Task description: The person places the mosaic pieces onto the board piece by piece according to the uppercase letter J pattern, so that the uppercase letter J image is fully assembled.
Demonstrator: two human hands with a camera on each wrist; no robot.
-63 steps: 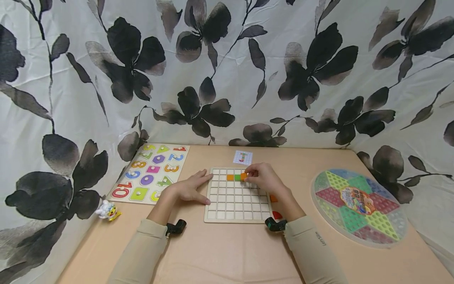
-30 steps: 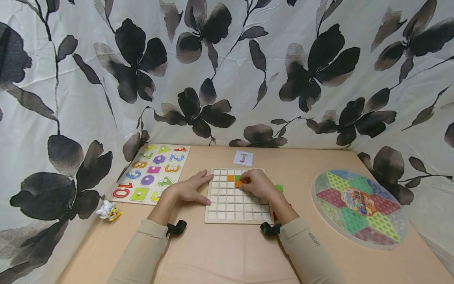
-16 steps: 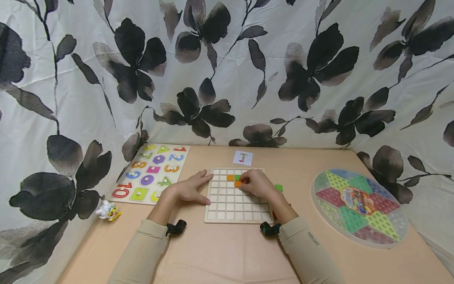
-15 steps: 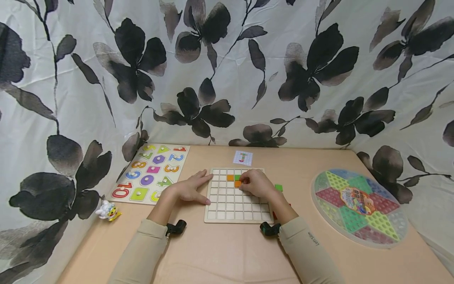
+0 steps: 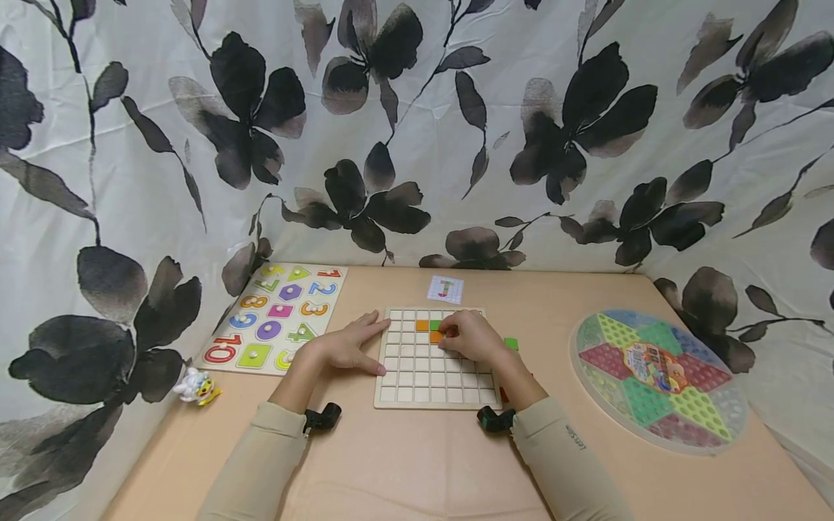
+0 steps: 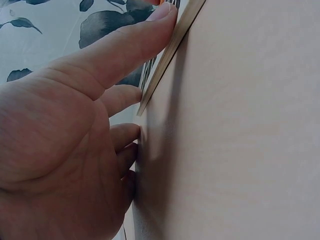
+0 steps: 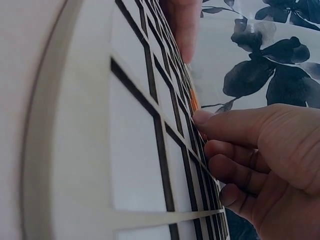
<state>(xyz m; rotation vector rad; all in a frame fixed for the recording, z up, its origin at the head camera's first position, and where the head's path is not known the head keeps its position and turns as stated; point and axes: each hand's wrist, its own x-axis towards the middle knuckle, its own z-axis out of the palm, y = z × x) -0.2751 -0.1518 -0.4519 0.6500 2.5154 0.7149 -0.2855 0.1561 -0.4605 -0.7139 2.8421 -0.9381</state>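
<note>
A pale grid board (image 5: 433, 396) lies flat in front of the person. In its upper rows, an orange square tile (image 5: 422, 325) sits beside a green square tile (image 5: 435, 325). Directly below the green one is a second orange tile (image 5: 435, 337), which the right hand (image 5: 478, 336) pinches by thumb and curled fingers. From the right wrist view, the thumb (image 7: 202, 116) meets the orange at the grid surface. The left hand (image 5: 345, 347) rests spread at the board's left edge; in the left wrist view its thumb (image 6: 125, 52) lies against the board's rim.
Beyond the board lies a small pattern card (image 5: 446, 289). A number puzzle board (image 5: 267, 347) and toy figure (image 5: 198, 386) are at left, a round star-patterned game board (image 5: 658, 383) at right. A loose green tile (image 5: 511, 344) shows past the right wrist, with red bits partly hidden.
Since the oldest frame, my right hand has brought the orange tile from beside the green tile down to the cell below it, then stayed there. The left hand has kept still.
</note>
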